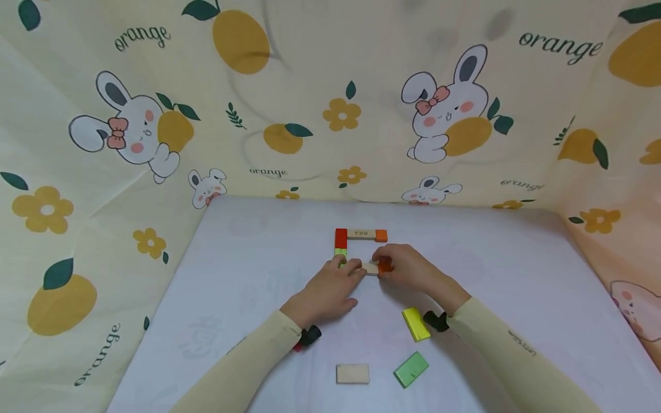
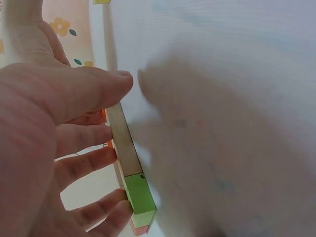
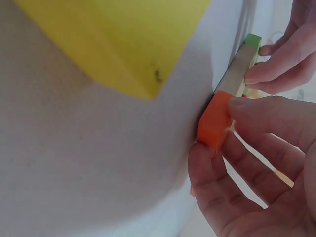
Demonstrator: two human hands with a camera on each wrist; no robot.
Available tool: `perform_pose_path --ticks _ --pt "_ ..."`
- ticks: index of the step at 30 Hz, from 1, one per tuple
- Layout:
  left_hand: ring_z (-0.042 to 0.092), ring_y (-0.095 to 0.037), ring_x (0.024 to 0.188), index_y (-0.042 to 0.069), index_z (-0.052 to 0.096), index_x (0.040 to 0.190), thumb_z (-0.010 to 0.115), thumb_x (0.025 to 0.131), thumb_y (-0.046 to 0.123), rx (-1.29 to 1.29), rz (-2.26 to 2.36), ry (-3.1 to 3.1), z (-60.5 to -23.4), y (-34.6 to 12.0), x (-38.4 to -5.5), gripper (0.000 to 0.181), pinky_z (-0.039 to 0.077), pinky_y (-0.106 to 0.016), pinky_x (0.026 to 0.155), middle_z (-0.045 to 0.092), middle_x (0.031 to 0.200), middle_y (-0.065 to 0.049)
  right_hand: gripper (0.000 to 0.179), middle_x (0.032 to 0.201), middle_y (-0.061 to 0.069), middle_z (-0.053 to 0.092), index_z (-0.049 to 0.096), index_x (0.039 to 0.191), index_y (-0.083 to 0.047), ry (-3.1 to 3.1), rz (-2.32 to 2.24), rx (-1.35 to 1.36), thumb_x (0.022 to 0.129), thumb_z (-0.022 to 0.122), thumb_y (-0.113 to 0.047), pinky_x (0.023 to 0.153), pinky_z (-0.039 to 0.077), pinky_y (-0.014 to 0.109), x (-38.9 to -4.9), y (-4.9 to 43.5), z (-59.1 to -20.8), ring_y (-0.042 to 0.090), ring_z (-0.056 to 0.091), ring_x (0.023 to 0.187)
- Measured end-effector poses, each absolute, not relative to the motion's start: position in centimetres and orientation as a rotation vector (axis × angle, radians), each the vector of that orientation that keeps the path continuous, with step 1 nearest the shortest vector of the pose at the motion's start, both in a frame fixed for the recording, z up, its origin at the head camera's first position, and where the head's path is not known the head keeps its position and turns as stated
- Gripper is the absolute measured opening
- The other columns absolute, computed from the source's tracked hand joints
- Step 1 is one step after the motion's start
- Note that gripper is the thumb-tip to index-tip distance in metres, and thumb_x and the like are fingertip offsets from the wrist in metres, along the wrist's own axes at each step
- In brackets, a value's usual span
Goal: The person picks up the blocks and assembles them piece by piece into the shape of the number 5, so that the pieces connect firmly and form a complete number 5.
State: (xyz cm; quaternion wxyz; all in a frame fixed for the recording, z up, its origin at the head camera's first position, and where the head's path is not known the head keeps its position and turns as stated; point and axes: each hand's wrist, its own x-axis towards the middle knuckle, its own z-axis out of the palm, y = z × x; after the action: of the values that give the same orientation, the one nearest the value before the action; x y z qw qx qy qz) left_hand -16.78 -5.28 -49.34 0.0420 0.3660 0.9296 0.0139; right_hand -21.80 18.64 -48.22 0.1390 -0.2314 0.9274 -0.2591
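Note:
On the white table, a row of blocks forms an open-sided shape. A red block [image 1: 341,237], a lettered wooden block [image 1: 360,234] and a small orange block [image 1: 381,236] make its far part; a light green block [image 1: 341,252] continues the left side. My right hand [image 1: 410,268] pinches another orange block [image 3: 215,121] between thumb and fingers, at the right end of a plain wooden block [image 2: 127,143]. With fingers fairly straight, my left hand [image 1: 327,289] touches the wooden block and the green block [image 2: 139,192] at the near left corner, which it partly hides in the head view.
Nearer me lie a yellow block [image 1: 416,324], a green block [image 1: 411,369] and a plain wooden block [image 1: 353,374]. Something red [image 1: 298,347] peeks out beneath the left wrist. A printed cloth [image 1: 310,86] rises behind the table's far edge.

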Motion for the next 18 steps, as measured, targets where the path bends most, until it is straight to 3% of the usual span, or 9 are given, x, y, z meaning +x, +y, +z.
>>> perform_pose_path --ticks 18 --pt "0.041 -0.032 0.143 0.014 0.055 0.159 0.074 0.103 0.043 1.119 0.057 2.837 -49.60 -5.21 -16.91 0.066 0.043 -0.042 0.118 0.046 0.163 -0.004 0.034 0.109 0.000 0.073 0.077 0.125 -0.011 2.666 -0.746 -0.638 0.092 0.084 -0.001 0.095 0.058 0.045 -21.65 18.37 -48.21 0.024 0.062 0.098"
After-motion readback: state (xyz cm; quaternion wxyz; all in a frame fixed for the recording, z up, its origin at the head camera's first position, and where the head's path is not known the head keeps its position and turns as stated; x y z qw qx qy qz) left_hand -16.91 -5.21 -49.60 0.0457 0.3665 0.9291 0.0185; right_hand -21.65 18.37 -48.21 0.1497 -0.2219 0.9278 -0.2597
